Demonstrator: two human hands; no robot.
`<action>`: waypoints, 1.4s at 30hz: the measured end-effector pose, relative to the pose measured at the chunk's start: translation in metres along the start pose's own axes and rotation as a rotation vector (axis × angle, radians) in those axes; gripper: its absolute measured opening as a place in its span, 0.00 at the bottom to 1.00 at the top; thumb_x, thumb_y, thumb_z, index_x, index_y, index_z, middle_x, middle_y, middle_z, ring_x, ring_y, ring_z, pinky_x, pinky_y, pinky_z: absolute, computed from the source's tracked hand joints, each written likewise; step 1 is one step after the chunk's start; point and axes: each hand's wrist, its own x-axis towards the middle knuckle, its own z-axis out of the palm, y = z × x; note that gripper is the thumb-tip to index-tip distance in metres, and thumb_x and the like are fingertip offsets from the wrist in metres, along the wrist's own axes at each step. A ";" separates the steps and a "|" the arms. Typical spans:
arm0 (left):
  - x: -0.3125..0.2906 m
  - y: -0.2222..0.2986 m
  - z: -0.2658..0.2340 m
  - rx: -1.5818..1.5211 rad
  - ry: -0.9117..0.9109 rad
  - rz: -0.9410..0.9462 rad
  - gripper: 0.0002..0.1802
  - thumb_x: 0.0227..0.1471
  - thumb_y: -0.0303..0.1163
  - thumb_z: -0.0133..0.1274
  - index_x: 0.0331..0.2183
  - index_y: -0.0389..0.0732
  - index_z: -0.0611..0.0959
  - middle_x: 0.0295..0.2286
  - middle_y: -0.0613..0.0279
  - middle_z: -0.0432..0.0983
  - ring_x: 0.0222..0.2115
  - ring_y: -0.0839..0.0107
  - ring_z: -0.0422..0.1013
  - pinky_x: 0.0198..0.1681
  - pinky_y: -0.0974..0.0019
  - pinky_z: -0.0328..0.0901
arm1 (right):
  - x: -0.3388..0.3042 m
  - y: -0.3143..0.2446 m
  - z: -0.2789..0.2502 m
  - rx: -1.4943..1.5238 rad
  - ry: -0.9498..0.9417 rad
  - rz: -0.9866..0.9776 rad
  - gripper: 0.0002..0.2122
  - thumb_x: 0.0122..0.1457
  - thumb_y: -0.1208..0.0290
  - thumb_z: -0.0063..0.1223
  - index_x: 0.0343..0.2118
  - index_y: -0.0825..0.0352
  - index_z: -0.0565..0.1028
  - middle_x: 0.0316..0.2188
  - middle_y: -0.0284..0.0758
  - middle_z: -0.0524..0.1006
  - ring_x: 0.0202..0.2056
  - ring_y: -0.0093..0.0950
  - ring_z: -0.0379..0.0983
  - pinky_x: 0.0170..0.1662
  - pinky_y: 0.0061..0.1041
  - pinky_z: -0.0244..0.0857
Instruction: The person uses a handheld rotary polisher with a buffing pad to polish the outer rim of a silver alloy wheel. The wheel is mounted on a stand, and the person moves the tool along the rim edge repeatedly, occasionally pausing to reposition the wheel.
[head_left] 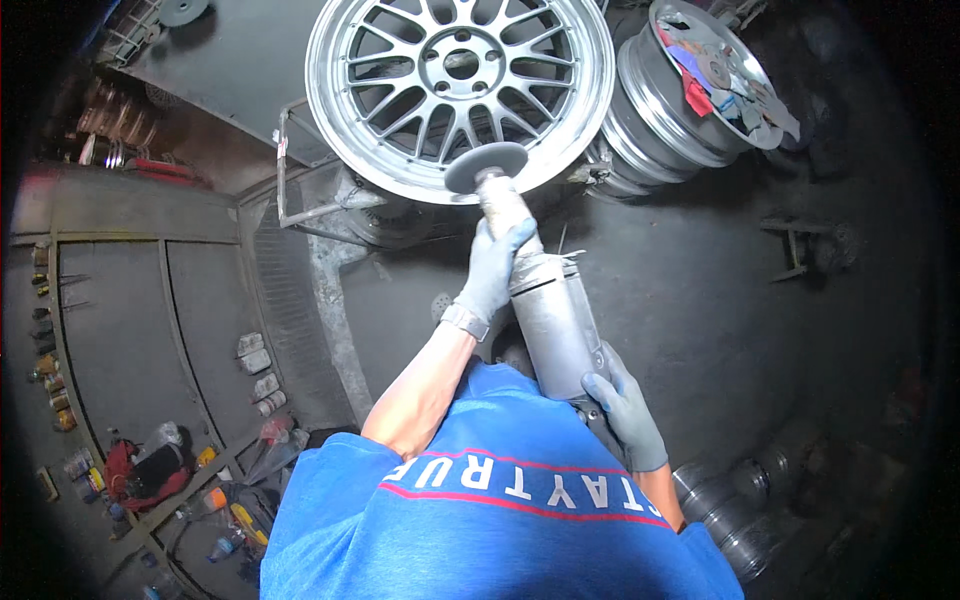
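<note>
With grey gloves on, I hold a long silver angle grinder (560, 335) in both hands. My left hand (488, 275) is wrapped round its narrow front neck, and my right hand (628, 408) grips the rear end of the body. The round grey disc (487, 167) at the tool's tip overlaps the lower lip of a silver multi-spoke alloy wheel (325, 95). Whether disc and lip touch, I cannot tell. The wheel faces me, ahead of my hands. Parts of the tool's handle are hidden behind my fingers.
A metal frame (305, 215) stands below the wheel at left. At right are stacked rims (640, 125) with colourful rags (692, 85) on top. More rims (725, 525) lie at lower right. Shelving (165, 320) at left holds cans, bottles and a red bag (125, 475).
</note>
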 end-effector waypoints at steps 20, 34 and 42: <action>0.010 0.022 -0.047 0.045 0.086 0.072 0.32 0.59 0.34 0.71 0.59 0.36 0.75 0.49 0.58 0.79 0.47 0.69 0.77 0.53 0.61 0.75 | 0.048 0.029 0.013 0.006 -0.115 -0.020 0.34 0.73 0.66 0.61 0.77 0.71 0.60 0.57 0.39 0.80 0.34 0.19 0.78 0.38 0.21 0.74; 0.046 -0.062 0.057 -0.201 -0.026 -0.094 0.34 0.55 0.32 0.75 0.57 0.40 0.74 0.47 0.58 0.79 0.47 0.65 0.78 0.53 0.56 0.75 | 0.044 0.003 -0.094 -0.140 0.081 0.140 0.30 0.72 0.66 0.59 0.73 0.69 0.65 0.53 0.36 0.80 0.37 0.21 0.77 0.35 0.23 0.73; 0.047 -0.073 0.039 -0.319 -0.077 -0.075 0.25 0.58 0.23 0.69 0.53 0.41 0.75 0.39 0.58 0.80 0.37 0.63 0.82 0.42 0.57 0.80 | 0.050 0.016 -0.081 -0.120 0.077 0.168 0.33 0.71 0.68 0.60 0.76 0.67 0.62 0.54 0.35 0.79 0.39 0.20 0.76 0.37 0.23 0.73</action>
